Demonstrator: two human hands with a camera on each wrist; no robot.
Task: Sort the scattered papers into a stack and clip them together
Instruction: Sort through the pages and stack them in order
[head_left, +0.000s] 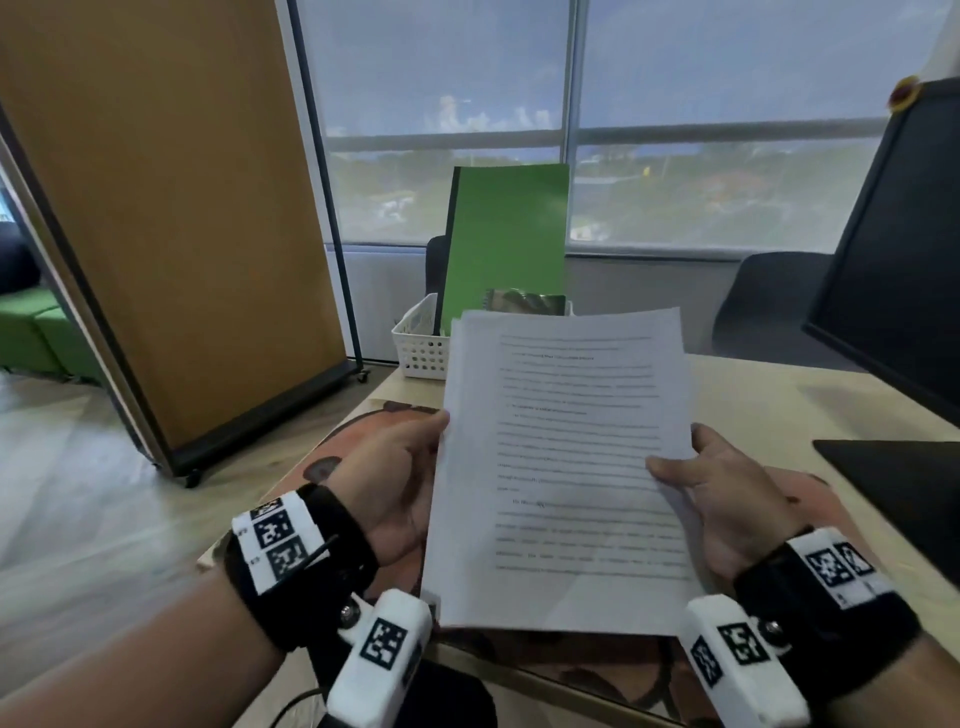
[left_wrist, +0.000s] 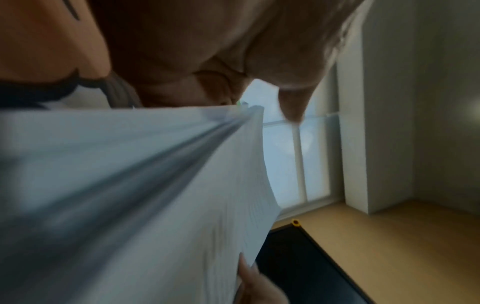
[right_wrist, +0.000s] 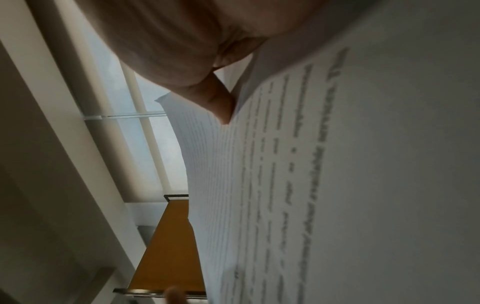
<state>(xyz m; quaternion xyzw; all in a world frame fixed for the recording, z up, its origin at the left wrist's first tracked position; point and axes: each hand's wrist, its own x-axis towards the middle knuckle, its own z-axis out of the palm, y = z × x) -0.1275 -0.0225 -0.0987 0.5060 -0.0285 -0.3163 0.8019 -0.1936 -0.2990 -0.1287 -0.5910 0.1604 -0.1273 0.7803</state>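
Note:
A stack of printed white papers (head_left: 566, 467) is held upright above the desk, text side toward me. My left hand (head_left: 400, 483) grips its left edge, thumb on the front. My right hand (head_left: 711, 488) grips the right edge, thumb (head_left: 670, 470) lying across the printed face. In the left wrist view the stack (left_wrist: 155, 185) shows edge-on as several loosely aligned sheets. In the right wrist view the thumb (right_wrist: 218, 102) presses on the top sheet (right_wrist: 337, 185). No clip is visible.
A patterned orange mat (head_left: 363, 447) lies on the wooden desk (head_left: 779, 405) under the papers. A white basket (head_left: 421, 348) with a green folder (head_left: 509, 244) stands behind. A dark monitor (head_left: 898, 249) and a black pad (head_left: 904, 478) sit at right. An orange partition (head_left: 171, 218) stands left.

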